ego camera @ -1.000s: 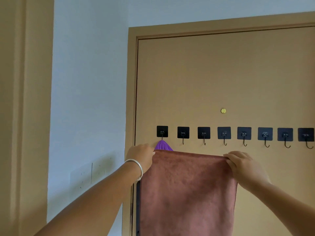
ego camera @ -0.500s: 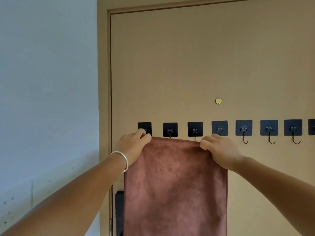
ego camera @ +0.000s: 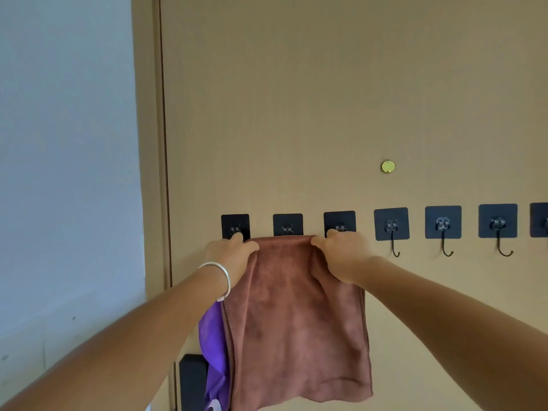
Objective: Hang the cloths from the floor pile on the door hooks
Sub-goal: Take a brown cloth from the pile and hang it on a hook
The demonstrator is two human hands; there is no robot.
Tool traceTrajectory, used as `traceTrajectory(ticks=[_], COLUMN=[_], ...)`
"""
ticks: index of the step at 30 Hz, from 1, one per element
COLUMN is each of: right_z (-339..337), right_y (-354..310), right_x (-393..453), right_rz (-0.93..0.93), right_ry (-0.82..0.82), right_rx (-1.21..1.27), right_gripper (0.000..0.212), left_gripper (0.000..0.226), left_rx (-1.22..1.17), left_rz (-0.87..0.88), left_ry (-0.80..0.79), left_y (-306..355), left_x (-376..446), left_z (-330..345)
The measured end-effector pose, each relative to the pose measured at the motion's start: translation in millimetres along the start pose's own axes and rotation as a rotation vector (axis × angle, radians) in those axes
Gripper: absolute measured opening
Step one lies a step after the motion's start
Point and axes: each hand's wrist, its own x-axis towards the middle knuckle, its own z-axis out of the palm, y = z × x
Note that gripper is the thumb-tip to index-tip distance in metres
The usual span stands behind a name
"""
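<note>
1. Both hands have drawn closer together since the earlier frame, so the top edge of the brown cloth (ego camera: pixel 296 315) is now bunched rather than stretched flat; the view has also closed in on the door (ego camera: pixel 326 99).
2. Left hand (ego camera: pixel 231 255): fingers curled over the cloth's upper left corner, grasping it, just below the first hook plate (ego camera: pixel 235 226). A silver bangle (ego camera: pixel 218 280) sits on that wrist.
3. Right hand (ego camera: pixel 344 256): fingers clenched on the cloth's upper right corner, index fingertip touching the lower edge of the third hook plate (ego camera: pixel 339 222).
4. Brown cloth is held against the door, top edge level with the bottom of the second hook plate (ego camera: pixel 288 224); whether it is caught on that hook cannot be told, the hook being hidden. The rest hangs straight down between the forearms.
5. Purple cloth (ego camera: pixel 215 351) hangs behind the brown cloth's left edge, below the first plate; its top is hidden by the left hand.
6. Surface: tan door with a row of square black adhesive plates. Three bare hooks (ego camera: pixel 443 247) show to the right of the hands, and a further plate is cut by the frame edge.
7. Small round brass disc (ego camera: pixel 388 167) sits on the door above the row.
8. Room: tan door frame (ego camera: pixel 148 143) on the left, then a pale blue-grey wall (ego camera: pixel 65 143). A black block (ego camera: pixel 191 381) lies at the door's lower left edge.
</note>
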Motion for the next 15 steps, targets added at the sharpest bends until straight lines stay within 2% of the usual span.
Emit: traceTrajectory(ticks=[3, 10, 15], right_z=[16, 57, 61], right_y=[-17, -53, -64], right_x=[-2, -25, -33], right_rz=[0.027, 0.036, -0.064], right_ry=[0.007, -0.124, -0.066], right_rx=[0.019, 0.064, -0.036], right_gripper=[0.032, 0.028, 0.035], left_gripper=[0.024, 0.032, 0.027], left_rx=[0.027, -0.047, -0.18], left_rz=[-0.018, 0.04, 0.038], left_ry=[-0.02, -0.212, -0.268], left_y=[16, 58, 61], left_x=[1, -17, -30], left_z=[9, 40, 45])
